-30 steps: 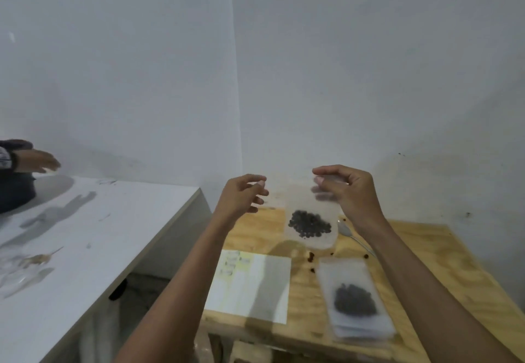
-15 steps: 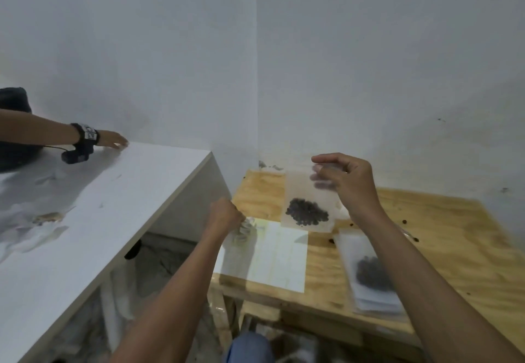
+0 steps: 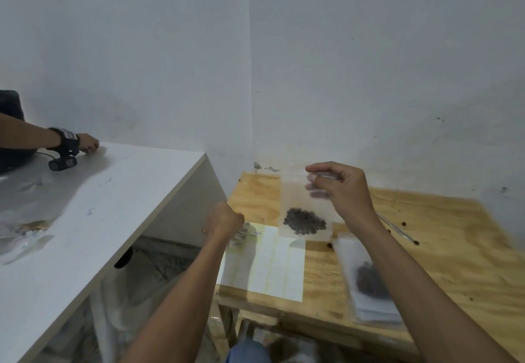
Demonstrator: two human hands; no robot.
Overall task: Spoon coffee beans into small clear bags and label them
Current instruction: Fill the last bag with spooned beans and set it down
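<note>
White walls meet in a corner behind a plywood counter [image 3: 443, 251], where a person works with both hands. The right hand [image 3: 339, 189] is raised above the counter, thumb and fingers pinching the top edge of a small clear bag [image 3: 305, 206] that hangs upright, with a dark cluster of coffee beans [image 3: 304, 222] settled in its bottom. The left hand [image 3: 224, 220], lower and to the left of the right, is curled in a fist at the near-left corner of a white label sheet [image 3: 272, 266] lying flat on the counter; something pale and crumpled shows just beyond its knuckles, too blurred to name, and whether the hand grips it cannot be told. Below the right forearm, a stack of filled bags [image 3: 366, 283] lies flat on the wood, beans visible through the top one. A metal spoon [image 3: 397, 229] rests on the counter behind the right wrist, with a few loose beans scattered near it. Far to the left of the left hand, a white counter [image 3: 99, 206] stands, where another person's hand [image 3: 88, 142], a black band at the wrist, touches the surface.
</note>
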